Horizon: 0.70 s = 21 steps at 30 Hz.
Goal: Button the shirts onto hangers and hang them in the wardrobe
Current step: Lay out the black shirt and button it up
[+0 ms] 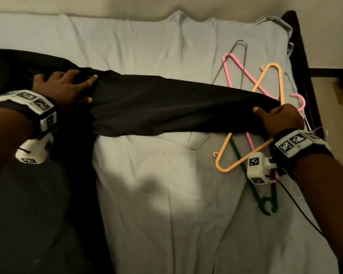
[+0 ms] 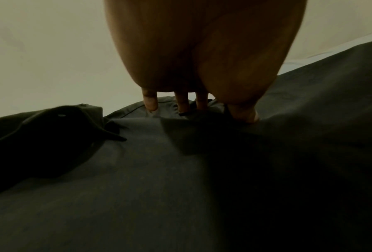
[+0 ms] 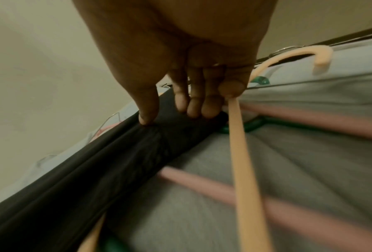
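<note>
A black shirt point(image 1: 166, 107) lies on the left of the bed, one sleeve pulled out straight to the right. My left hand point(image 1: 81, 89) presses spread fingers on the shoulder end; the left wrist view shows its fingertips point(image 2: 150, 104) down on the dark cloth point(image 2: 180, 170). At the cuff end my right hand point(image 1: 273, 115) pinches the sleeve, thumb on top, other fingers hidden. The right wrist view shows that hand point(image 3: 172, 116) on the sleeve point(image 3: 94, 162), its little finger against an orange hanger point(image 3: 241, 145). That orange hanger point(image 1: 269, 80) lies partly under the sleeve.
A pink hanger point(image 1: 244, 70), a green hanger point(image 1: 253, 188) and wire hangers point(image 1: 244, 56) lie tangled on the grey sheet point(image 1: 166, 194) at the right. The dark bed frame point(image 1: 303, 56) runs along the right edge. A pale wall stands behind the bed.
</note>
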Motion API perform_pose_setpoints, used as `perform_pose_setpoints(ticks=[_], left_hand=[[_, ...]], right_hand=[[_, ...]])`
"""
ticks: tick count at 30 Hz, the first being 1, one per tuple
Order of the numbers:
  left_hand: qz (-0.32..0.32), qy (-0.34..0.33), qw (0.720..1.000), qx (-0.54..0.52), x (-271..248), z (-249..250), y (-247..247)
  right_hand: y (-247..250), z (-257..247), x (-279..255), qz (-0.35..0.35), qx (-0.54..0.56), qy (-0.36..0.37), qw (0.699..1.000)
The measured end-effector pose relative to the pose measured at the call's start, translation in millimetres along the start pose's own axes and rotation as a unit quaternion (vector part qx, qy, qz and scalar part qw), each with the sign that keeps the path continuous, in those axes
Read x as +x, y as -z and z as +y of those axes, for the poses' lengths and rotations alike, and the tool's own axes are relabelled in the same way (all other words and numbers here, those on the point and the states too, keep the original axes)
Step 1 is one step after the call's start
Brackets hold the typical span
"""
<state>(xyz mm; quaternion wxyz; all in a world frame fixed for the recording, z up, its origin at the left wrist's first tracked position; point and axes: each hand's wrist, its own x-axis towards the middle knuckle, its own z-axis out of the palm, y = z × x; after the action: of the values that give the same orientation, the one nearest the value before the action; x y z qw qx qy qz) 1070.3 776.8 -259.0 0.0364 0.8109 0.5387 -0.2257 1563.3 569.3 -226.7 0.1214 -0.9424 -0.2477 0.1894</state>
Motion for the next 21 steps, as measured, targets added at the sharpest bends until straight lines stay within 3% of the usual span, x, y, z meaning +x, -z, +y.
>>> perform_pose_setpoints(ticks=[5,10,13,18,21], left_hand=[[-0.025,-0.060,0.998,-0.022,19.8,-15.7,-13.1],[-0.040,0.009,0.999,0.007,4.5,0.3,3.1],[-0.057,0.011,0.998,-0.008,-0.2,5.1,12.0],[-0.064,0.005,0.998,-0.006,-2.1,9.3,16.2],[-0.088,0.000,0.996,0.000,-3.6,12.0,24.7]], right_hand=[[-8.1,6.1,-13.4,0.039,-0.036,-0.013,0.999],[-13.2,9.0,-15.7,0.027,-0.033,-0.029,0.999],[-11.8,6.1,-12.5,0.000,-0.044,-0.037,0.998],[-2.8,18.4,-8.8,-0.017,0.021,-0.056,0.998],[14.9,39.7,-22.5,-0.053,0.118,-0.053,0.990]])
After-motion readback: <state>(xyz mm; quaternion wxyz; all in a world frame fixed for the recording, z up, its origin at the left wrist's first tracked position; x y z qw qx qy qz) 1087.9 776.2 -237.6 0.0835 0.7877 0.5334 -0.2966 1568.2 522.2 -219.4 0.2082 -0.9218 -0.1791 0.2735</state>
